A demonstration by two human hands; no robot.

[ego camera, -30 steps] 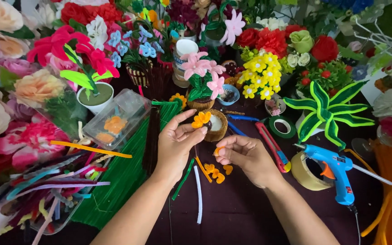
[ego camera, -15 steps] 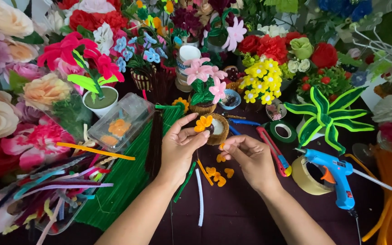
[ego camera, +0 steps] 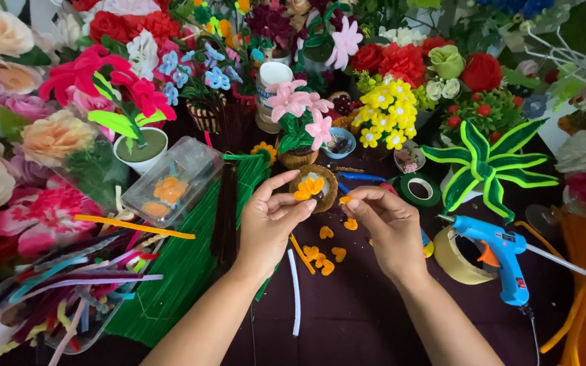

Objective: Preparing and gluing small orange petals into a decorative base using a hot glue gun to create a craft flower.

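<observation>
The left hand (ego camera: 271,224) is gripping a small orange pipe-cleaner flower (ego camera: 308,188), thumb and fingertips pressing together around its base and holding it up just in front of a little brown basket pot (ego camera: 323,190). The right hand (ego camera: 388,227) is sitting right beside it, thumb and forefinger pinching a single orange petal (ego camera: 345,200), the other fingers curling loosely underneath. Loose orange petals (ego camera: 327,249) are lying scattered on the dark purple tablecloth (ego camera: 361,318) just below and between the two hands, next to a white pipe cleaner (ego camera: 296,291). Off to the right a blue glue gun (ego camera: 500,254) is resting beside a roll of tan tape (ego camera: 457,254). To the left a clear plastic box (ego camera: 171,181) is holding more orange pieces, and green pipe cleaners (ego camera: 178,271) are lying spread out beneath it.
</observation>
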